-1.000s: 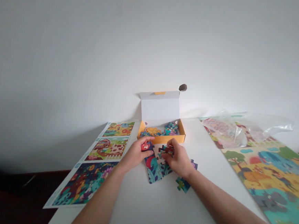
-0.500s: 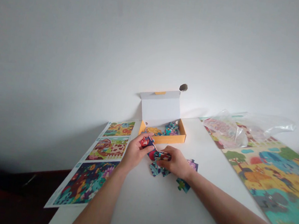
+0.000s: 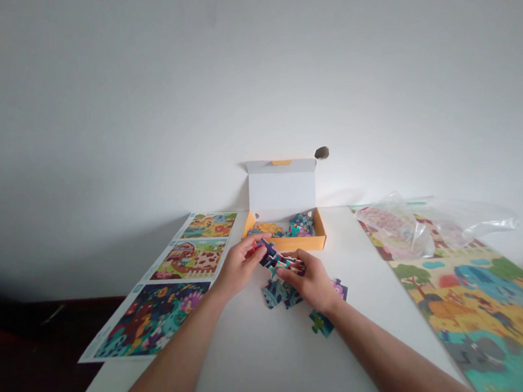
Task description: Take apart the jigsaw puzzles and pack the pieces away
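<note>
Drawn closer together than a second ago, the pieces in my two hands now meet between them, tilted, above the counter [image 3: 243,364] and in front of the yellow box [image 3: 305,243]. My left hand [image 3: 236,268] pinches a dark blue puzzle piece [image 3: 268,252] between thumb and fingers; my right hand [image 3: 314,283] grips a cluster of pieces [image 3: 293,264] seen almost edge-on. Whether the two are locked together, I cannot tell. Teal pieces [image 3: 273,294] lie just below my fingers, while a purple piece [image 3: 340,288] and a green-and-blue piece [image 3: 322,324] rest beside my right wrist. More pieces [image 3: 301,224] sit in the box, its lid [image 3: 282,191] raised near the wall. A picture sheet [image 3: 152,318] lies to my left; a larger colourful picture [image 3: 478,316] stretches to my right, a clear plastic bag [image 3: 472,217] across its far end.
</note>
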Tool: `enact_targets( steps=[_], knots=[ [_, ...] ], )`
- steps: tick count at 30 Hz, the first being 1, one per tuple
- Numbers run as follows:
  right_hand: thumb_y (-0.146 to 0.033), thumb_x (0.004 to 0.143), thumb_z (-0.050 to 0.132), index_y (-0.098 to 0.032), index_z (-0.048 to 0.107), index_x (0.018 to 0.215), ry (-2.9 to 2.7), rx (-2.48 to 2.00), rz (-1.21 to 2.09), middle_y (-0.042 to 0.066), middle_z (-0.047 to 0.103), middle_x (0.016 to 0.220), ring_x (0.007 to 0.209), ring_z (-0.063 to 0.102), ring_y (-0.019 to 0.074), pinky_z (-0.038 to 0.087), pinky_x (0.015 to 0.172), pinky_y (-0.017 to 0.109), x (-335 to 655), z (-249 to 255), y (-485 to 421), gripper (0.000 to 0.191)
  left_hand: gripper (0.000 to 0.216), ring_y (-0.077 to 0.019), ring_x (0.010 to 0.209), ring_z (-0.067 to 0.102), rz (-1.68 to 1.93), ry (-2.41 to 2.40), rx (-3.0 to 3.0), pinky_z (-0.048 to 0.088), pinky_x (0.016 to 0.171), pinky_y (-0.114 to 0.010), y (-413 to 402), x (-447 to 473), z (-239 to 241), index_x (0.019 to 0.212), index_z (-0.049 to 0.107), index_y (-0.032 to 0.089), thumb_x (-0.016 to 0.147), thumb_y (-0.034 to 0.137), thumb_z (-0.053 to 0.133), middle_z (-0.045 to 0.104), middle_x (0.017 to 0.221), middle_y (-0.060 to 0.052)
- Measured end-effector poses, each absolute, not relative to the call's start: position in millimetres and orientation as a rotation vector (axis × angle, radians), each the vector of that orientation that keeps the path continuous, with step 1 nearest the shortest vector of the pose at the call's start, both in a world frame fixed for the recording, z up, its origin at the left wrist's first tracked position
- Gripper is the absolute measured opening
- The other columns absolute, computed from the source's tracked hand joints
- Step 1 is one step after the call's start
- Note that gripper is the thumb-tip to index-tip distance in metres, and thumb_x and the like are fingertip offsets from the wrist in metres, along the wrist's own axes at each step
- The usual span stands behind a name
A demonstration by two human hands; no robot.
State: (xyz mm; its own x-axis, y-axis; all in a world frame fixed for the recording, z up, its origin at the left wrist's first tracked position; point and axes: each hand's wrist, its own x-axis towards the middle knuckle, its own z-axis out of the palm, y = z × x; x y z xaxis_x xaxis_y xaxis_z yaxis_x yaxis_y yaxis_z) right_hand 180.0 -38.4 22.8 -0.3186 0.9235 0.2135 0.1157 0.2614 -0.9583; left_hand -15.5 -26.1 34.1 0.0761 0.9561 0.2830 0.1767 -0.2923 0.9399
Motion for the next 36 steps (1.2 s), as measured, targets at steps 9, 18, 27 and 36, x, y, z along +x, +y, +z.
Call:
enact_targets(
  steps=[9,18,27,36],
  knots=[
    [-0.039,0.073,0.073,-0.019,0.055,0.091,-1.500,-0.857,1.258,0.001,0.066,0.084,0.074,0.060,0.0152,0.048,0.066,0.027,179,18,-37,0.033,0.035,-0.0259,0.103,0.063,1.010,1.001,1.682,0.048,0.093,-0.037,-29,-7,34,0.111,0.068,0.016,0.086,0.039,0.058,0.069,0.112,-0.009],
    [-0.035,0.069,0.077,-0.020,0.058,0.117,-1.487,-0.843,1.269,0.003,0.066,0.094,0.081,0.061,0.0159,0.049,0.071,0.028,182,29,-35,0.054,0.051,-0.0254,0.135,0.039,1.060,0.925,1.634,0.029,0.112,-0.039,-31,-6,30,0.137,0.049,0.019,0.091,0.041,0.048,0.049,0.141,-0.009],
    [-0.042,0.062,0.081,-0.017,0.063,0.095,-1.092,-0.833,1.220,-0.001,0.062,0.071,0.056,0.053,0.0109,0.043,0.052,0.024,203,37,-19,0.046,0.067,-0.0340,0.143,0.015,0.429,0.887,2.315,0.009,0.114,-0.055,-42,-8,29,0.132,0.052,0.036,0.070,0.024,0.072,0.039,0.149,-0.001],
    [-0.042,0.063,0.080,-0.016,0.062,0.086,-1.303,-0.812,1.250,-0.001,0.060,0.070,0.058,0.052,0.0111,0.042,0.054,0.023,193,23,-23,0.039,0.056,-0.0346,0.132,0.033,0.571,1.068,2.327,0.026,0.110,-0.049,-39,-6,19,0.110,0.063,0.026,0.058,0.029,0.083,0.051,0.133,-0.008]
  ],
)
